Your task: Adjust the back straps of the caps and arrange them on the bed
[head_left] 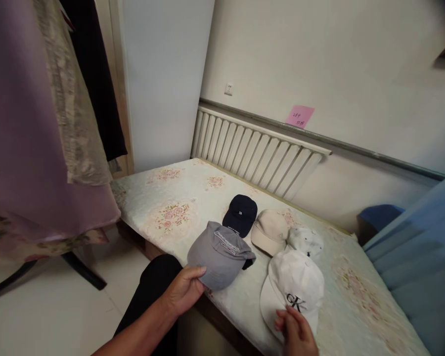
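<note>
A grey baseball cap (218,259) with a stitched badge is tilted above the bed's near edge. My left hand (187,289) grips it by the brim, thumb on top and fingers underneath. Low in the view, my right hand (294,331) has loosely bent fingers in front of a white cap (298,277) with a black monogram; I cannot tell whether they touch it. Behind lie a navy cap (241,215), a beige cap (270,230) and another white cap (307,241) with a small dark emblem, partly covered by the monogrammed one.
The caps lie on a bed with a floral cover (174,215). A radiator (255,153) runs along the wall, below a pink note (300,116). Clothes (70,99) hang at the left; a blue curtain (419,252) hangs at the right. My knee (159,277) is beside the bed.
</note>
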`<action>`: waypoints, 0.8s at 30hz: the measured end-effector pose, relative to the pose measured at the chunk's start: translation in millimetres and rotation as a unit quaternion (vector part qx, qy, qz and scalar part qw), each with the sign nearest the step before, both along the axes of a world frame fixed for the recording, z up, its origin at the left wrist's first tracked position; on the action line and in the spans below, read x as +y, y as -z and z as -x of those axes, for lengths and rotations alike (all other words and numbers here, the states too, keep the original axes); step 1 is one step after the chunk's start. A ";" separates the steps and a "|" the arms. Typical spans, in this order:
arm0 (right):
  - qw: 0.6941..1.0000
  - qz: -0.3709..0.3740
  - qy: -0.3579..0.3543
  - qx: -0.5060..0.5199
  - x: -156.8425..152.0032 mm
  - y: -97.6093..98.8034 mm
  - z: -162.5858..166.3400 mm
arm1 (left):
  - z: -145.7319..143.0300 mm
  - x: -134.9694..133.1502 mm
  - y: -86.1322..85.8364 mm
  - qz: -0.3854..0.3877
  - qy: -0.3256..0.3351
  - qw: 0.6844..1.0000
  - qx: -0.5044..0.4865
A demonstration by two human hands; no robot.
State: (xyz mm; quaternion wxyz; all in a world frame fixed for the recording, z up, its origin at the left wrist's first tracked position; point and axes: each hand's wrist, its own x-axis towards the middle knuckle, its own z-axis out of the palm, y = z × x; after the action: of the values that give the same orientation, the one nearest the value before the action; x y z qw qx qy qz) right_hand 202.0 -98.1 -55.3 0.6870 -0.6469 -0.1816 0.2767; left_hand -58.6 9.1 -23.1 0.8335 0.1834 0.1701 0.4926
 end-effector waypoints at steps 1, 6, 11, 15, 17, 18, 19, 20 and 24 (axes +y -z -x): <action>0.997 -0.020 -0.059 0.038 7.3 -7.0 14.7 | -3.5 -3.1 -2.3 0.000 0.006 1.000 -0.001; 0.941 -0.105 -0.254 0.198 30.9 -34.7 64.0 | -17.9 -18.9 -6.7 -0.018 0.036 0.999 -0.014; 0.918 -0.146 -0.264 0.259 40.8 -46.5 78.1 | -27.2 -37.2 -4.2 -0.047 0.087 0.995 -0.017; 0.906 -0.163 -0.262 0.289 47.0 -47.7 76.7 | -27.2 -42.1 1.6 -0.045 0.115 0.992 -0.031; 0.902 -0.173 -0.262 0.298 47.4 -46.9 74.3 | -23.3 -38.7 7.6 -0.026 0.124 0.991 -0.042; 0.900 -0.178 -0.261 0.299 46.8 -46.3 73.0 | -20.5 -35.8 10.9 -0.008 0.126 0.991 -0.044; 0.900 -0.180 -0.260 0.301 45.8 -45.8 71.9 | -17.3 -32.3 14.2 0.014 0.126 0.991 -0.041; 0.899 -0.179 -0.258 0.304 44.4 -45.3 70.8 | -13.9 -28.4 16.9 0.039 0.124 0.991 -0.037; 0.898 -0.158 -0.258 0.318 38.0 -46.0 69.5 | -1.5 -11.8 18.7 0.092 0.139 0.986 -0.028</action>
State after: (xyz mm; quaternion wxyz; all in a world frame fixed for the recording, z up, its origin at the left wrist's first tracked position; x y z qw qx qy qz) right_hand 132.5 -60.1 -9.3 0.7058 -0.3379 -0.1552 0.6030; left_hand -57.0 -2.6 -41.8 0.9116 0.1139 0.1646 0.3591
